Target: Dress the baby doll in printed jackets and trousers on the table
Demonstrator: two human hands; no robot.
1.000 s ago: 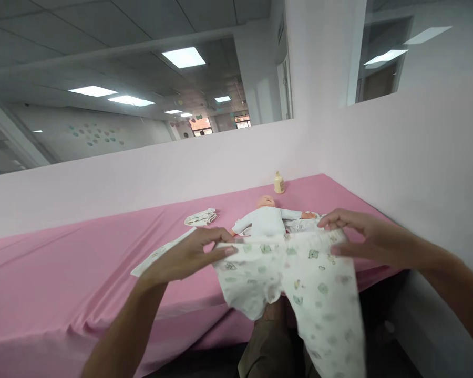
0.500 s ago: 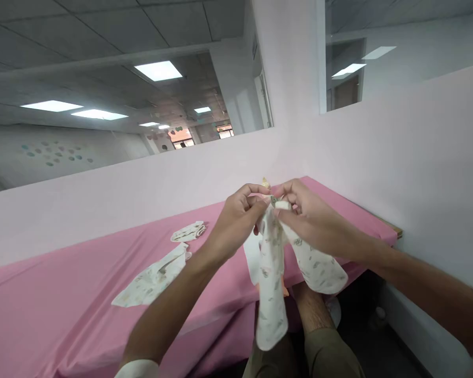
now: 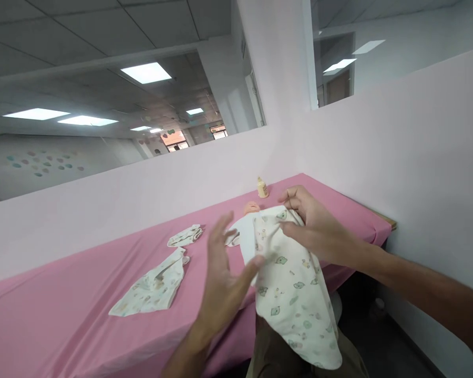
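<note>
From my right hand [image 3: 305, 220] hangs a white baby garment [image 3: 289, 294] printed with small green and brown motifs. Thumb and fingers pinch it at its top edge, and its rounded lower end drops over my lap. My left hand [image 3: 223, 278] is open beside the cloth, fingers spread and slightly blurred; its thumb tip is close to the garment's left edge, and I cannot tell if they touch. Behind the garment a doll [image 3: 252, 208] lies on the pink-covered table [image 3: 82, 294], its body mostly hidden.
A small yellow bottle [image 3: 262, 188] stands near the wall behind the doll. Left of my hands lie a folded printed cloth [image 3: 184, 235] and a spread printed garment [image 3: 152, 286]. A pale wall [image 3: 398, 157] bounds the table's right side.
My left hand has let go of the garment and moved left and down, opening. The garment, earlier hanging as two narrow strips between both hands, now hangs as one broad piece from my right hand.
</note>
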